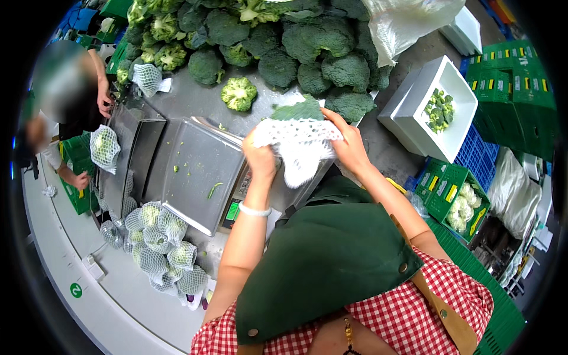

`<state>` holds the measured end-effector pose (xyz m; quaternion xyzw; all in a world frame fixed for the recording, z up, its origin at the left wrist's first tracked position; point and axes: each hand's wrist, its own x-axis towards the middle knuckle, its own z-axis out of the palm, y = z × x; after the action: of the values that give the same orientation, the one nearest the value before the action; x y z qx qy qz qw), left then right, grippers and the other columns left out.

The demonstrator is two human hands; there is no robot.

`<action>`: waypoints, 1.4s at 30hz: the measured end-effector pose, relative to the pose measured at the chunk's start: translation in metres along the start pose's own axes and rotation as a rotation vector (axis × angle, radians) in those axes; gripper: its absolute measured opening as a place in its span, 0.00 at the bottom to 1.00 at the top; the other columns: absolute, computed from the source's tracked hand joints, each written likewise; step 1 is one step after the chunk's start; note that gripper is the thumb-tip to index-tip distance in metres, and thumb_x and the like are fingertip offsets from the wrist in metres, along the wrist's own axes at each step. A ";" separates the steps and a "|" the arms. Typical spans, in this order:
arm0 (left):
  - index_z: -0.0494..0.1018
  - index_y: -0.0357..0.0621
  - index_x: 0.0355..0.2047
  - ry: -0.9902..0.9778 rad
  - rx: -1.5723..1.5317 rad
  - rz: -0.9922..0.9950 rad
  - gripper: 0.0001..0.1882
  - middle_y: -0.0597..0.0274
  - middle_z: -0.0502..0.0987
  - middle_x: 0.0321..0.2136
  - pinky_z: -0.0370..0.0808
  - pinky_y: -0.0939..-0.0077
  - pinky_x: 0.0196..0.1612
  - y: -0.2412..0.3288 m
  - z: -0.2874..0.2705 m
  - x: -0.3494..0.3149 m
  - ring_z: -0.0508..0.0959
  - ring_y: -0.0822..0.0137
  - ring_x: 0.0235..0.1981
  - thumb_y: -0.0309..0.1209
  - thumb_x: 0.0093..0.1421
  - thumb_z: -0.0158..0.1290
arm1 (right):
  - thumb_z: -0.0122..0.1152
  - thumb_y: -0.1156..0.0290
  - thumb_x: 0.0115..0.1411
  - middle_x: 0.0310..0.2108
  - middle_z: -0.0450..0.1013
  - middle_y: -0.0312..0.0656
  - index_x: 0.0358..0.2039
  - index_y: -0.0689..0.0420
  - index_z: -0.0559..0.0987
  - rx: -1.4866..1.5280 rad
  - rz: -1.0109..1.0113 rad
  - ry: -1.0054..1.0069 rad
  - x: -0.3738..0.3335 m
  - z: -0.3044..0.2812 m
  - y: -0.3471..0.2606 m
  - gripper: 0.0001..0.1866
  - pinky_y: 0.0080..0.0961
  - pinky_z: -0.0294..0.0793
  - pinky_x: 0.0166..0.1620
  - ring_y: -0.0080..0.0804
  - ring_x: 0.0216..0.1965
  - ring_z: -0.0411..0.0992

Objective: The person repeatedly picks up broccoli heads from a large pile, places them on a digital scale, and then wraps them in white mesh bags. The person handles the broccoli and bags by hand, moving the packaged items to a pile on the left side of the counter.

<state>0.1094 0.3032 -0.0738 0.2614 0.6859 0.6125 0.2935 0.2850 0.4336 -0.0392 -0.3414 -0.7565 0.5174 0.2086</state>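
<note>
In front of me, both hands grip a white foam net sleeve (300, 155), blurred by motion, pulled partly over a head of broccoli (299, 110). My left hand (260, 155) is closed on the net's left edge. On the other side my right hand (349, 142) is closed on it too, with its fingers up near the broccoli. The net's loose end hangs down between my forearms. A small light-green broccoli head (238, 94) lies just beyond my left hand. Left of my left forearm is a weighing scale with a metal pan (198, 177) and a lit green display (232, 212).
Piled broccoli (316, 40) covers the table's far side. Netted heads (157, 236) are heaped at the lower left. A foam box (467, 112) with broccoli pieces stands right, near green crates (509, 74). Another person's hand (105, 102) is at the left beside a second metal pan.
</note>
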 end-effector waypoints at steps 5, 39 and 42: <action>0.63 0.35 0.58 -0.062 -1.025 -0.083 0.32 0.50 0.69 0.56 0.70 0.57 0.59 0.063 -0.035 -0.020 0.68 0.55 0.57 0.49 0.64 0.46 | 0.59 0.68 0.54 0.46 0.75 0.55 0.56 0.59 0.71 -0.142 -0.305 -0.144 0.007 0.024 -0.091 0.27 0.38 0.75 0.45 0.54 0.44 0.75; 0.65 0.41 0.59 0.631 -1.083 -0.022 0.29 0.55 0.71 0.56 0.65 0.52 0.61 0.009 -0.360 0.013 0.70 0.55 0.57 0.42 0.61 0.54 | 0.61 0.64 0.60 0.60 0.60 0.50 0.60 0.57 0.65 0.039 -0.763 -0.572 0.160 0.252 -0.195 0.29 0.42 0.61 0.62 0.49 0.62 0.59; 0.61 0.44 0.62 0.783 -0.722 0.087 0.30 0.54 0.68 0.58 0.67 0.55 0.60 -0.002 -0.455 0.072 0.69 0.56 0.58 0.39 0.62 0.55 | 0.65 0.72 0.51 0.59 0.62 0.47 0.59 0.53 0.66 -0.440 -1.187 -0.090 0.244 0.195 -0.194 0.33 0.44 0.64 0.61 0.46 0.61 0.60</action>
<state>-0.2688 0.0424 -0.0465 -0.0759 0.4781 0.8729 0.0612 -0.0695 0.4421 0.0570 0.1232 -0.9137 0.1599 0.3528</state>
